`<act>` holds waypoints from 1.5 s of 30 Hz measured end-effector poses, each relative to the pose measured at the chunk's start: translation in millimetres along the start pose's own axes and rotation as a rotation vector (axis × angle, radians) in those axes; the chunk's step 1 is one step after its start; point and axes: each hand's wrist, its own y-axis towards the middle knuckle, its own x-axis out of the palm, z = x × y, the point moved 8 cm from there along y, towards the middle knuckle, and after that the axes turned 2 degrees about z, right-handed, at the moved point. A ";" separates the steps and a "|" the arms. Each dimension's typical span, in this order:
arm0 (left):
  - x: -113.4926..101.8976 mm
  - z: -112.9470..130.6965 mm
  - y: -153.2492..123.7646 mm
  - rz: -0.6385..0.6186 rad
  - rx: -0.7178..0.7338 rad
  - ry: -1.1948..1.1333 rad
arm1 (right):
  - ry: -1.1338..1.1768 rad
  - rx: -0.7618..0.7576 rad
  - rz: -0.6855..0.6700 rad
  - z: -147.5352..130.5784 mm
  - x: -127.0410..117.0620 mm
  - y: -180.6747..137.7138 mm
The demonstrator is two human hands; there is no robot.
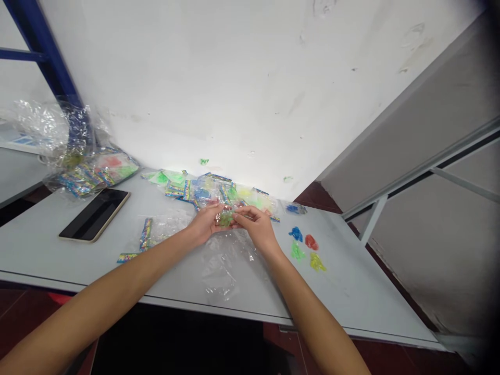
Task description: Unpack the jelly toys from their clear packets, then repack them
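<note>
Over the middle of the table, my left hand (206, 225) is closed on a small clear plastic bag (225, 216) with something greenish inside. My right hand (255, 224) pinches the same bag from the other side. Below both hands a larger clear plastic sheet or bag (222, 271) lies on the tabletop. Just behind them is a heap of small packets (203, 192) with colourful printed headers and blue, green, yellow and red contents. To the right of my right hand lie loose rubbery-looking pieces: blue (296, 234), red (311, 242), green (297, 251) and yellow (316, 262).
A phone (96, 214) lies on the left of the grey table (363, 286). Behind it stands a large clear bag (97, 169) of packets. Emptied-looking packets (146, 234) lie near my left forearm. A white wall (219, 94) borders the table's back.
</note>
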 end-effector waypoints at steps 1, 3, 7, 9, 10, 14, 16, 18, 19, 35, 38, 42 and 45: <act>0.1 0.0 0.0 -0.003 -0.008 0.003 | -0.051 -0.031 0.024 -1.1 -2.7 0.7; 0.6 1.5 -0.3 -0.013 -0.014 0.017 | -0.170 -0.095 0.065 -4.1 -7.5 1.3; 2.5 5.6 -2.9 -0.048 -0.016 0.049 | -0.280 -0.122 0.085 -7.7 -11.4 0.8; 3.4 5.8 -4.5 -0.063 -0.030 0.068 | -0.288 -0.116 0.098 -9.7 -13.0 0.1; 3.9 5.8 -5.2 -0.070 -0.035 0.078 | -0.289 -0.115 0.104 -10.5 -13.9 -0.1; 5.4 4.2 -6.7 -0.091 -0.054 0.122 | -0.198 -0.068 0.076 -5.0 -14.9 2.0; 5.1 4.6 -6.8 -0.086 -0.047 0.155 | -0.108 -0.012 0.043 1.6 -14.2 3.8; 3.6 6.2 -6.4 -0.070 -0.026 0.194 | -0.034 0.026 0.025 5.0 -13.8 5.0; 2.6 6.5 -6.0 -0.063 -0.020 0.214 | -0.009 0.034 0.023 4.8 -13.9 5.3; 3.6 5.4 -1.1 -0.148 0.024 0.166 | -0.007 -0.006 0.079 -2.4 -16.9 4.5; 7.5 3.1 -3.2 -0.167 -0.026 0.135 | -0.009 -0.055 0.107 -9.2 -19.3 2.8; 11.4 1.9 -6.5 -0.170 -0.079 0.108 | -0.046 -0.074 0.157 -12.7 -23.3 0.9; 12.1 0.2 -7.6 -0.174 -0.102 0.133 | -0.064 -0.096 0.190 -15.5 -25.4 -0.4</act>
